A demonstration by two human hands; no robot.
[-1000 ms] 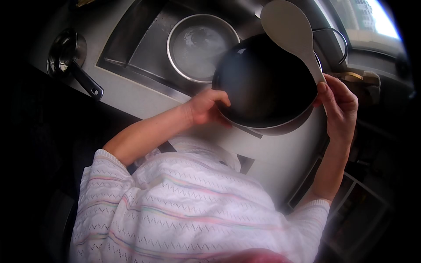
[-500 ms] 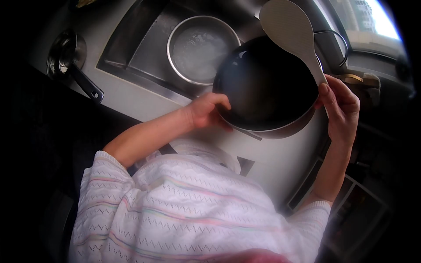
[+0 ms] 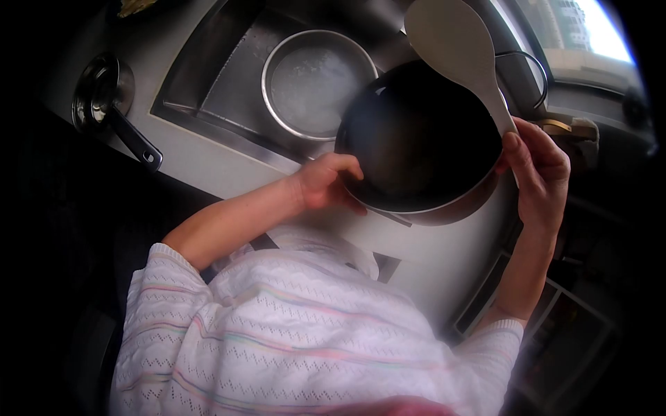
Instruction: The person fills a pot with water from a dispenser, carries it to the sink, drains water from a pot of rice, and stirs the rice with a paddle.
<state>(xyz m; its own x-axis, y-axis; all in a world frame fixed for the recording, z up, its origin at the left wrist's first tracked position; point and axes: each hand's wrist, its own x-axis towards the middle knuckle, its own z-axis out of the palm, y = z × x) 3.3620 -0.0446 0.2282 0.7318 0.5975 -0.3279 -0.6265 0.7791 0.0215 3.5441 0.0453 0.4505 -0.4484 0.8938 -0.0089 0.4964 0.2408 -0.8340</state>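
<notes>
A deep pot (image 3: pixel 423 139) with a dark inside, like a rice cooker's inner pot, is held in front of me near the sink. My left hand (image 3: pixel 330 182) grips its near left rim, thumb over the edge. In my right hand (image 3: pixel 540 166) is a white rice paddle (image 3: pixel 454 43), held by its handle so the broad blade lies over the pot's far right rim. Some right fingers reach behind the pot's right side; their contact is partly hidden. What lies at the pot's bottom is too dark to make out.
A metal basin (image 3: pixel 316 87) of cloudy water stands in the steel sink (image 3: pixel 239 87), just left of the pot. On the counter's left lies a small saucepan (image 3: pixel 104 93), its black handle (image 3: pixel 137 142) pointing toward me. A window (image 3: pixel 590 35) is at the upper right.
The view has shifted slightly, so the basin and saucepan appear a little lower. Both hands keep their hold on the pot and the rice paddle.
</notes>
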